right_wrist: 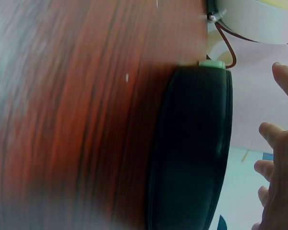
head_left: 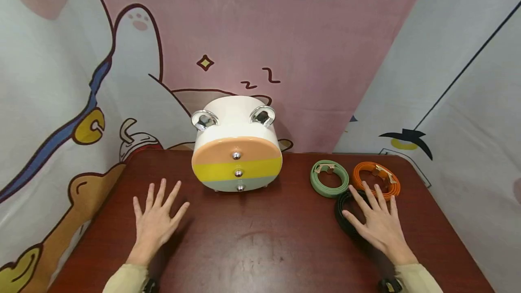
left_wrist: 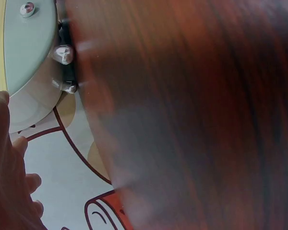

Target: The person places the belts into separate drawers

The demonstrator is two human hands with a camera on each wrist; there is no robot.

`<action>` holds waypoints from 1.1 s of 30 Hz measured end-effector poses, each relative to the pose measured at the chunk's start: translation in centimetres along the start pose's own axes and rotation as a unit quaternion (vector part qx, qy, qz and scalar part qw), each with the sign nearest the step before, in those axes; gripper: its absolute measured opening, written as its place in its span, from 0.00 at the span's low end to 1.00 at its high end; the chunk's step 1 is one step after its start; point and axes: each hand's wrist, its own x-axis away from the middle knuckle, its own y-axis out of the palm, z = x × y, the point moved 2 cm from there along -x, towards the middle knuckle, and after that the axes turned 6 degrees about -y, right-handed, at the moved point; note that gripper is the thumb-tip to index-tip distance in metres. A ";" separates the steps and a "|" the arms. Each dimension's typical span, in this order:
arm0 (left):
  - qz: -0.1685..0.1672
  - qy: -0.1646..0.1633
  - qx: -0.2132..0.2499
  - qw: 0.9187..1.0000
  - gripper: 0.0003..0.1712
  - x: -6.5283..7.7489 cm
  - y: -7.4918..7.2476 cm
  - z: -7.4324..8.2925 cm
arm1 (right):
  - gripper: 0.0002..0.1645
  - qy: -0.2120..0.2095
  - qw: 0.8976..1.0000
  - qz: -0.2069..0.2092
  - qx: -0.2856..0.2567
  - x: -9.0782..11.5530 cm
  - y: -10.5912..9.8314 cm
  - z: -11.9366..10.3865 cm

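Note:
My left hand [head_left: 154, 223] hovers with spread fingers over the left part of the table, holding nothing. To its upper right stands a white oval drawer box [head_left: 237, 148] with an orange, yellow and pale green striped front, silver knobs and two silver ear-like rings. My right hand [head_left: 380, 225], fingers also spread, is above a coiled black belt [head_left: 343, 214] and partly covers it in the head view. Beyond the fingertips lie a coiled green belt [head_left: 315, 183] and a coiled orange belt [head_left: 368, 166], each with a gold buckle. In the right wrist view the black belt [right_wrist: 192, 148] stands on edge, close by the hand.
The dark red-brown wooden table [head_left: 260, 248] has a rounded far edge. Right behind it hangs a printed cloth [head_left: 317, 49] with cartoon animals on pink and white. Small feet [left_wrist: 63, 55] hold the box off the tabletop.

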 end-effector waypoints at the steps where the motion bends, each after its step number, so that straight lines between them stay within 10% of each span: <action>1: -0.001 0.001 0.000 1.000 0.42 0.0 0.1 0.0 | 0.45 -0.001 1.000 0.002 0.002 -0.1 0.0 -0.1; 33: -0.004 -0.022 0.021 1.000 0.41 0.8 0.8 0.3 | 0.48 -0.030 1.000 0.000 -0.010 -2.0 1.4 -4.7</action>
